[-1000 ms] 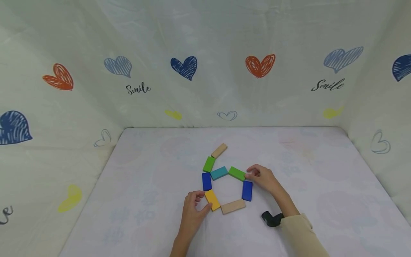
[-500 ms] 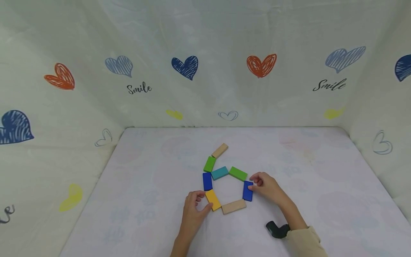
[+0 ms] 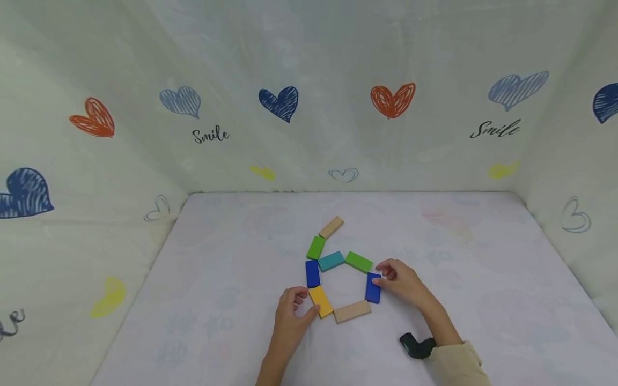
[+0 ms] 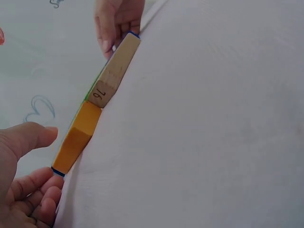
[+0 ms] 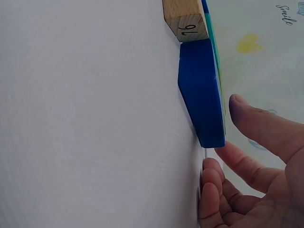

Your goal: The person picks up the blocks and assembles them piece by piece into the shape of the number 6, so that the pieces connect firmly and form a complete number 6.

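Flat wooden blocks lie end to end in a ring with a tail curving up at the left. My left hand is beside the yellow block; in the left wrist view its thumb stands apart from the block and its fingertips are by the far end. At the ring's right side my right hand is next to a blue block. Its thumb hovers off that block in the right wrist view, the index fingertip close to the block's end. Neither hand grips anything. A plain wood block lies between yellow and blue.
Further round are a green block, a teal block, another blue block, a second green block and a plain block at the top. A black device is at the right wrist. Patterned cloth walls border the white table.
My right hand has moved from the right end of the green block down and slightly right to the blue block, then stayed there. My left hand and the blocks look unchanged.
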### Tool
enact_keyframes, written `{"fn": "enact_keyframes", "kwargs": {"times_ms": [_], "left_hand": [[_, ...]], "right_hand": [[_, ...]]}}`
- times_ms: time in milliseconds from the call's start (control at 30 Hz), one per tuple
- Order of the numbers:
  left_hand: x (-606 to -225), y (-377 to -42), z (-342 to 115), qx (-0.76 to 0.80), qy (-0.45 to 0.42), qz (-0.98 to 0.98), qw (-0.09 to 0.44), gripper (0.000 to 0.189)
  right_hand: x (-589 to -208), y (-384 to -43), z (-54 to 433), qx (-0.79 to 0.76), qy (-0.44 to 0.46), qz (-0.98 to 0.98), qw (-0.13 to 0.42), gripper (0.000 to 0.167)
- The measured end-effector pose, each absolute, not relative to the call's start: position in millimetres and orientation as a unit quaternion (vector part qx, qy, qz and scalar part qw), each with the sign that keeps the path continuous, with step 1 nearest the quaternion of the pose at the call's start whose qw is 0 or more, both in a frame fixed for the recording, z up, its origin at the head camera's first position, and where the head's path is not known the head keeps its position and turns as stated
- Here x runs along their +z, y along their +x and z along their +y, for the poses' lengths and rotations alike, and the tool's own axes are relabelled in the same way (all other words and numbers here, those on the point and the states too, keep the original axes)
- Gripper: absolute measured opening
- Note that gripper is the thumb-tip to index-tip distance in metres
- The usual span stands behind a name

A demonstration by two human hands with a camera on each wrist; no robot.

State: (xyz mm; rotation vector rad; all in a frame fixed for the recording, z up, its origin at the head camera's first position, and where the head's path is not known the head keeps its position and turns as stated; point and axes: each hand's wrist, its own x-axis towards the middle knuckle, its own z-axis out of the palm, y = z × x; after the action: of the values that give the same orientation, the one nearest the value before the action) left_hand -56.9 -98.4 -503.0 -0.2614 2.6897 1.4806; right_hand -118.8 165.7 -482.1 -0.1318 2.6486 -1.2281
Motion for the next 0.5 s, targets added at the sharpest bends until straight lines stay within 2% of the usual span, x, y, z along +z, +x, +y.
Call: {"fn": "enact_keyframes", "kwargs": {"times_ms": [133, 500], "left_hand": [[-500.9, -63.0, -101.5, 0.488, -0.092, 0.867, 0.043, 0.040], [-492.1, -101.1, -110.9, 0.451, -0.072, 0.890, 0.005, 0.037]], "right_hand": [[-482.9, -117.1, 166.1, -0.418, -0.047, 0.900, 0.110, 0.040], [-484.7, -116.3, 166.9, -0.433, -0.052, 0.894, 0.099, 0.041]]}}
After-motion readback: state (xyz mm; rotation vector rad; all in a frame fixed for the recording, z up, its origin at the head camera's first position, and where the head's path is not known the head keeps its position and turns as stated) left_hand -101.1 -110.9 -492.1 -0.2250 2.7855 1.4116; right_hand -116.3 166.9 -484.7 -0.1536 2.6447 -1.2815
